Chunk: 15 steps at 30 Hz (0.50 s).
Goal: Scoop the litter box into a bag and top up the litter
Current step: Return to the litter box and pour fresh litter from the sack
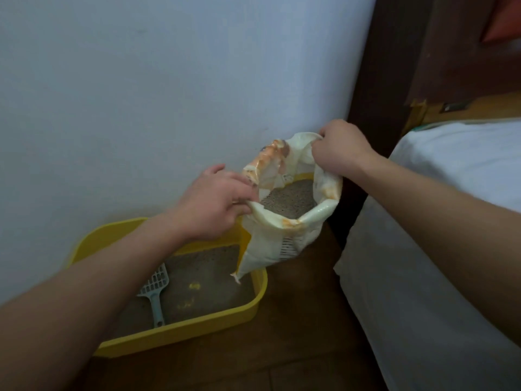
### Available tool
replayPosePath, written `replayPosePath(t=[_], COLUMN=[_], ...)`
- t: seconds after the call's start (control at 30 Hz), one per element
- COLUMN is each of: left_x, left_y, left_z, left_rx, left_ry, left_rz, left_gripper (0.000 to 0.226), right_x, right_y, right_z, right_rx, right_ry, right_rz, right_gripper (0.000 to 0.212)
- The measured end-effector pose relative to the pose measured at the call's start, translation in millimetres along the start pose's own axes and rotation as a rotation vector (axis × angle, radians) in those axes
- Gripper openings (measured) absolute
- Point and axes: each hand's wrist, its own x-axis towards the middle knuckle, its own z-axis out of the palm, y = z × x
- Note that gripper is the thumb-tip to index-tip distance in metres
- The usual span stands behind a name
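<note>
My left hand (214,203), right hand (339,152) pinch litter bag (267,249) rim over litter box (197,331); grip slipping would dump granules (290,201) onto floor (296,351).

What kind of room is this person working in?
Most likely a home bedroom: a bed with a white sheet at the right, a dark wooden headboard behind it, and a yellow litter box on the wooden floor against the wall.
</note>
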Motion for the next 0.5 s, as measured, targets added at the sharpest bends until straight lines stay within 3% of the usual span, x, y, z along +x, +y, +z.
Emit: replayPosePath(t=[0.13,0.27,0.5], left_x=[-12.1,-35.6,-49.3], left_y=[-17.7,-34.5,-39.8], left_z=[-3.7,15.3,34.9], left_rx=[0.046,0.068,0.093], left_ry=[0.011,-0.107,-0.143], left_rz=[-0.010,-0.023,-0.086], left_gripper=[0.023,0.021,0.019], right_x=[-8.1,-19.1,-22.8], right_y=[-7.0,-10.0,-8.4], right_z=[11.6,35.0,50.2], right_rx=[0.036,-0.016,-0.027], right_ry=[-0.088,-0.182,-0.174], right_rz=[0.032,-0.004,-0.065], right_gripper=[0.018,0.018,0.021])
